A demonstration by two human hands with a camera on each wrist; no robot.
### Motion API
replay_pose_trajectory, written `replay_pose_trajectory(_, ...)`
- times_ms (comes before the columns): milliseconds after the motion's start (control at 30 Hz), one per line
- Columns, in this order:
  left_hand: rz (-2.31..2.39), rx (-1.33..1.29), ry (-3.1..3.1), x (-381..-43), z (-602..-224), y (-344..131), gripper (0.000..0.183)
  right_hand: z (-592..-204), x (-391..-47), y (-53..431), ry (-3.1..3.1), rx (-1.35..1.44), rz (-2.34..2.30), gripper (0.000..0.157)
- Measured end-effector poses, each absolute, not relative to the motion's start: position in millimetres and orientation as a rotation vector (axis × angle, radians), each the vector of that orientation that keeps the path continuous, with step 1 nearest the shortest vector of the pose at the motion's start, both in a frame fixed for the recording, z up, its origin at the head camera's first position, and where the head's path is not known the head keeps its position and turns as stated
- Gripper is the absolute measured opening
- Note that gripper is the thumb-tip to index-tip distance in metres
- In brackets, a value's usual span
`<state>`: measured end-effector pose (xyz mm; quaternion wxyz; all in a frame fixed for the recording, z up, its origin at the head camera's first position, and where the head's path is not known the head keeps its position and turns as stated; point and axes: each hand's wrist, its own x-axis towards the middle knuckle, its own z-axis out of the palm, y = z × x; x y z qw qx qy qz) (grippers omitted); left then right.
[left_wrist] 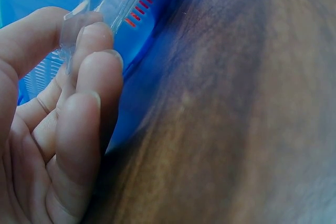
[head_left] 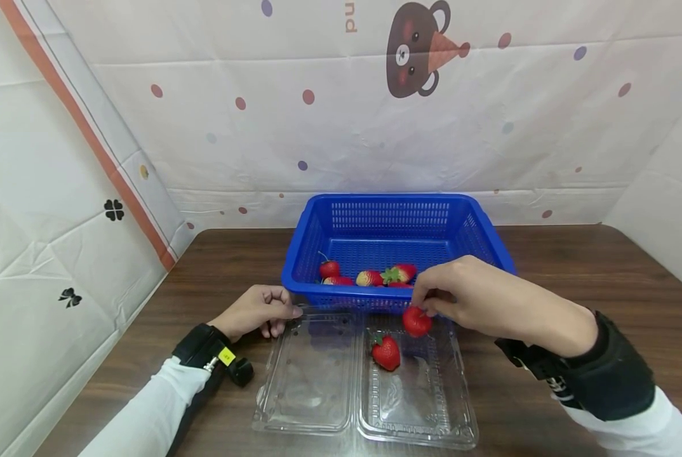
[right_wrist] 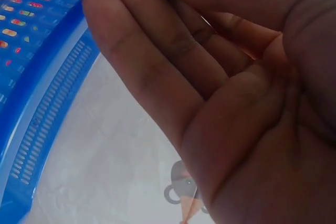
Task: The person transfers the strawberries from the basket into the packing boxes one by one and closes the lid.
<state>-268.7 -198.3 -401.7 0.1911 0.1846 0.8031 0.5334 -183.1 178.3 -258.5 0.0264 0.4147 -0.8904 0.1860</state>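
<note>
A clear plastic clamshell box (head_left: 312, 381) lies opened flat on the table. My left hand (head_left: 261, 311) pinches the far left corner of its left half between thumb and fingers; the left wrist view shows the clear plastic edge (left_wrist: 73, 30) in that hand (left_wrist: 68, 114). One strawberry (head_left: 386, 353) lies in the right half. Above that half's far end, my right hand (head_left: 461, 295) holds a smooth, round red fruit (head_left: 417, 322) in its fingertips. From the right wrist, the hand (right_wrist: 210, 77) hides the fruit.
Just behind the box stands a blue plastic basket (head_left: 398, 203) with slotted walls. Several strawberries (head_left: 369, 278) and a stemmed red fruit (head_left: 329, 269) lie near its front wall. A wooden table (head_left: 232, 254) carries everything, with a patterned white sheet (head_left: 341, 127) behind.
</note>
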Motion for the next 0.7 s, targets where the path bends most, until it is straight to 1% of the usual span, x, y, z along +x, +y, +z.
replay_pose_trajectory(133, 1.504, 0.523, 2.252, -269, -402, -198, 0.030, -260, -183, 177, -2.757, 1.314, 0.590, 0.017)
replay_pose_trajectory(433, 1.509, 0.518, 2.254, -270, -402, -198, 0.031, -266, -185, 173, -2.784, 1.374, 0.604, 0.014)
replay_pose_trajectory(700, 1.511, 0.517, 2.255, -269, -401, -198, 0.030, -273, -182, 166, -2.846, 1.344, 0.553, 0.017)
